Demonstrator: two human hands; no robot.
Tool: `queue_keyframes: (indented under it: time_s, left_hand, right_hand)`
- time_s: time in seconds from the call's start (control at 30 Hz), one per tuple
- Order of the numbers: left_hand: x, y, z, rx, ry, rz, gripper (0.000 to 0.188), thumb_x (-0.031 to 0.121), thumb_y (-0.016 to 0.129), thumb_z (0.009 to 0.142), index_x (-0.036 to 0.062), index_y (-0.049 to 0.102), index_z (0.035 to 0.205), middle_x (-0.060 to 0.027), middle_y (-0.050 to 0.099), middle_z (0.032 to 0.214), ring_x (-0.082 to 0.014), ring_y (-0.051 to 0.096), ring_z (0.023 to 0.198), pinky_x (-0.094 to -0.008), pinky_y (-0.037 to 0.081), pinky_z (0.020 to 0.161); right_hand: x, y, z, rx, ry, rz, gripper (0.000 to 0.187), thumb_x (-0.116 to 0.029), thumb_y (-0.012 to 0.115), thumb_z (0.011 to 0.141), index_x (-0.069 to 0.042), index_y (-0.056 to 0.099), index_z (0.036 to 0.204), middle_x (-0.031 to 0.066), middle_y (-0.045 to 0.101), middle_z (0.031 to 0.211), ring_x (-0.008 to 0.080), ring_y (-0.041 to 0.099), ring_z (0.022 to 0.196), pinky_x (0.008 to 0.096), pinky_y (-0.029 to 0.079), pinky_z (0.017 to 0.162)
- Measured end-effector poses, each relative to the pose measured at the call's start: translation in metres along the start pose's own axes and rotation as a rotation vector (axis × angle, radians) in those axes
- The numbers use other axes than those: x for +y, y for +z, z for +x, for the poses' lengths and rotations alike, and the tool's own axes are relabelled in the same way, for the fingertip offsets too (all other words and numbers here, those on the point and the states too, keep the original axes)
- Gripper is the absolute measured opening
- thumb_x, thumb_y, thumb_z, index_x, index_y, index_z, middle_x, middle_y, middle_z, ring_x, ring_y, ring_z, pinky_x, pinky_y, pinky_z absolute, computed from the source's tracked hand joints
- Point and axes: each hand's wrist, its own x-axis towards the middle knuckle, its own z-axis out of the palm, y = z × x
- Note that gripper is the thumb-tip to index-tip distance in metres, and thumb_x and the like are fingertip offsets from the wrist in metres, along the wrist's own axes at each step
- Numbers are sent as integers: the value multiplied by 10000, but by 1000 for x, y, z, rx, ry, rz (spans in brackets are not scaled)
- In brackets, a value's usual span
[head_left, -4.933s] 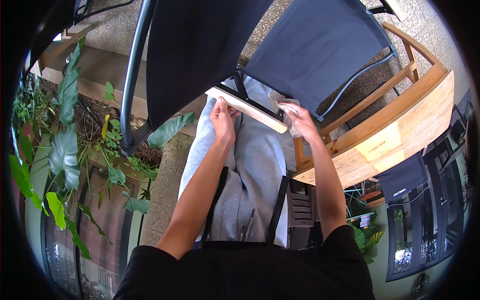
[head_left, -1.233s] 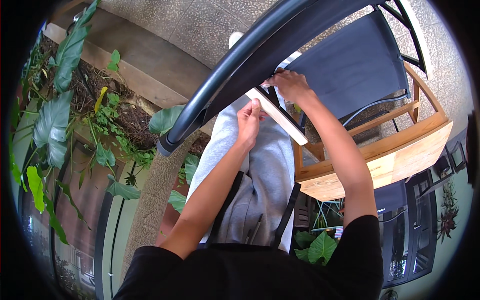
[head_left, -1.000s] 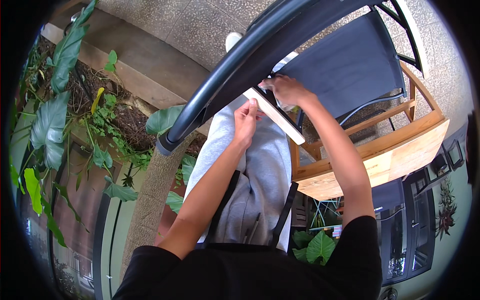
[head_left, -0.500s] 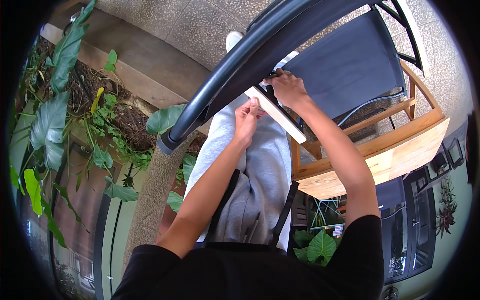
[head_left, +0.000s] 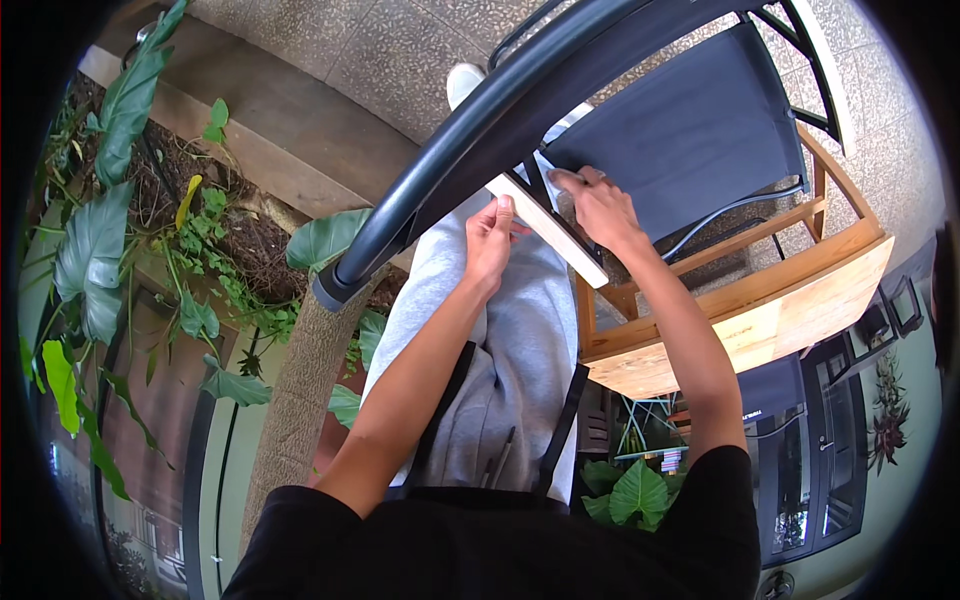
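Note:
My left hand (head_left: 490,240) pinches a pale wooden slat (head_left: 552,230), thumb on its near side and fingers curled behind it. The slat slopes across above my lap, beside a black metal bar (head_left: 541,186) of a dark chair. That chair has a thick, curved black tube frame (head_left: 425,165) and a dark fabric panel (head_left: 690,130). My right hand (head_left: 605,212) is on the right of the bar, apart from the slat, with bent fingers drawn together near the fabric's edge. Whatever lies between those fingertips is too small or blurred to make out.
A wooden table or stool (head_left: 740,340) lies to the right, its legs toward the chair. Left are a stone ledge (head_left: 270,110), large-leaved plants (head_left: 100,250) and a tree trunk (head_left: 300,410). Speckled tiles (head_left: 400,60) cover the floor ahead.
My right hand has drawn back from the black bar, moving right and slightly nearer me. My left hand keeps its hold on the slat, almost unmoved.

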Motion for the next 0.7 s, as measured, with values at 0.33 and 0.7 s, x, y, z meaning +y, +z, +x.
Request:
queue_keyframes:
  time_s: [0.33,0.7]
  left_hand:
    - [-3,-1,1,-32,38,-3,408,423,492,1040,83,692,937,-9,706,871,-89,630,751,-254,445,695]
    - [1,3,-2,64,-33,3,375,441,527,1020,105,675,943,0,701,895,-96,634,726,-259,441,672]
  right_hand:
    - [-7,0,37,101,-177,-3,406,-132,471,958,-272,589,1320,87,603,1239,339,654,1059,471,552,869]
    - [11,-28,48,-407,-279,534,326,-181,579,943,-22,664,1214,180,698,1138,284,644,1092,320,446,1002]
